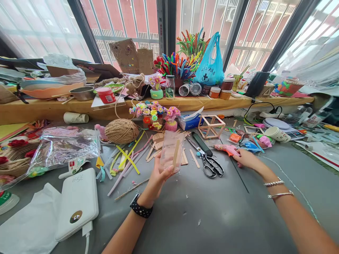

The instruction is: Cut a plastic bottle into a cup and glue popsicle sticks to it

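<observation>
My left hand [159, 174] is closed round a clear plastic cup [171, 150], holding it tilted above the grey table. A wooden stick [176, 152] is stuck upright on the cup's side. My right hand [245, 158] reaches to the right and rests on the handle of a pink glue gun [227, 149] lying on the table; its fingers curl over the handle. Black scissors [209, 160] lie between my two hands, and loose wooden sticks [194, 158] are scattered just beyond the cup.
A twine ball [122, 130], coloured straws [128, 157], a white power bank [76, 203], a foil bag [62, 144], small pipe-cleaner flower pots [153, 116], a stick cube [211, 126] and a paper cup [277, 134] crowd the table. A wooden shelf [39, 107] holds jars and craft supplies.
</observation>
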Motion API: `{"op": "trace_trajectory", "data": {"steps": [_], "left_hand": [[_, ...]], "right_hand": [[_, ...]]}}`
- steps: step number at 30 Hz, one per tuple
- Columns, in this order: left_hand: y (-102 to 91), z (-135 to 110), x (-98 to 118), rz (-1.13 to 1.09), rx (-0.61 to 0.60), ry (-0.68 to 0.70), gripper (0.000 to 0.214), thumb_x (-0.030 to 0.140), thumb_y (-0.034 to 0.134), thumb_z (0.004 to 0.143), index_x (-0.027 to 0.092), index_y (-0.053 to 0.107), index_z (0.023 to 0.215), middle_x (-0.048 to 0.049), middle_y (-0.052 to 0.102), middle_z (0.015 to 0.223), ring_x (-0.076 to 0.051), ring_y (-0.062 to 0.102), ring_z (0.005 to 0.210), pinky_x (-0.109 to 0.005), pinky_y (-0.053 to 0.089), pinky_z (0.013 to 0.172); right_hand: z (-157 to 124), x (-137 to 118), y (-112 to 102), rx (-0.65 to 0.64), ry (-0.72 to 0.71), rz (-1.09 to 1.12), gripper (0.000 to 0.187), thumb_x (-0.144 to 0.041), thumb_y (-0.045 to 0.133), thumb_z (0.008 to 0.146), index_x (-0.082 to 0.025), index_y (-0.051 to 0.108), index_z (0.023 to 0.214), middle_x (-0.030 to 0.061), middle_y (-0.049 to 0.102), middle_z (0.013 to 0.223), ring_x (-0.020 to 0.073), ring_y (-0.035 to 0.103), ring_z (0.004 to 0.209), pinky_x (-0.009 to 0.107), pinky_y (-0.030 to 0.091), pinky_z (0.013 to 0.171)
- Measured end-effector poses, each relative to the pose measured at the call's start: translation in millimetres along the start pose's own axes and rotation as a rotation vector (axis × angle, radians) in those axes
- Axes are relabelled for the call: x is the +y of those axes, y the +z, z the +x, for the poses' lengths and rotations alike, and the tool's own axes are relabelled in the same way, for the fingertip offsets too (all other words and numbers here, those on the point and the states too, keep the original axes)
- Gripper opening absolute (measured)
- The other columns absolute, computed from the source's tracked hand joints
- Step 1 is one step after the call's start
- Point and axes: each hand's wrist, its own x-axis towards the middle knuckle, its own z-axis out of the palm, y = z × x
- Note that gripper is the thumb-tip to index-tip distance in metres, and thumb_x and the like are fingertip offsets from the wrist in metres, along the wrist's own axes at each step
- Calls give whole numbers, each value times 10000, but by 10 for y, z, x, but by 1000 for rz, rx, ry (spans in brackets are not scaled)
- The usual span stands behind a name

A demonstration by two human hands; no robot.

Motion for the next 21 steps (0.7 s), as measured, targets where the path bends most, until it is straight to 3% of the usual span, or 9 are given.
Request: {"op": "trace_trajectory", "data": {"steps": [7, 10, 14, 16, 18, 21], "left_hand": [[-1, -2, 5, -6, -10, -11, 738, 325, 701, 593, 286, 282, 1198, -93, 505, 1152, -268, 585, 960, -444, 429, 867], [0, -3, 8, -13, -10, -8, 729, 324, 701, 590, 288, 292, 1193, -86, 511, 1140, -265, 581, 966, -436, 435, 859], [9, -5, 12, -11, -1, -12, 723, 318, 702, 588, 288, 301, 1189, -86, 515, 1142, -259, 587, 954, -430, 439, 850], [9, -1, 9, -5, 4, -16, 735, 314, 705, 585, 287, 298, 1196, -91, 517, 1143, -260, 591, 946, -433, 436, 849], [6, 5, 1, -6, 8, -15, 756, 313, 712, 578, 286, 291, 1206, -97, 522, 1142, -264, 593, 944, -441, 434, 849], [0, 9, -8, -10, 9, -6, 767, 325, 714, 575, 288, 287, 1211, -100, 520, 1148, -268, 592, 946, -449, 430, 852]], "right_hand": [[-23, 74, 66, 82, 47, -10, 278, -221, 410, 805, -82, 506, 1026, 75, 663, 688, 155, 622, 536, 218, 422, 490], [-28, 132, 72, 198, 91, -98, 300, -215, 439, 780, -48, 529, 1011, 163, 654, 844, 227, 637, 703, 271, 436, 572], [-89, 172, 54, 338, 125, -238, 311, -207, 429, 774, -16, 549, 988, 267, 576, 993, 337, 558, 919, 371, 415, 692], [-132, 99, 43, 440, 67, -326, 311, -256, 426, 790, -36, 564, 961, 247, 574, 969, 341, 537, 927, 386, 405, 715], [-156, -65, 42, 544, -88, -368, 324, -324, 412, 813, -78, 572, 948, 193, 579, 947, 307, 530, 908, 366, 402, 732], [-125, -439, 85, 495, -293, -324, 257, -323, 418, 821, -143, 602, 837, 121, 602, 885, 235, 533, 871, 312, 396, 761]]}}
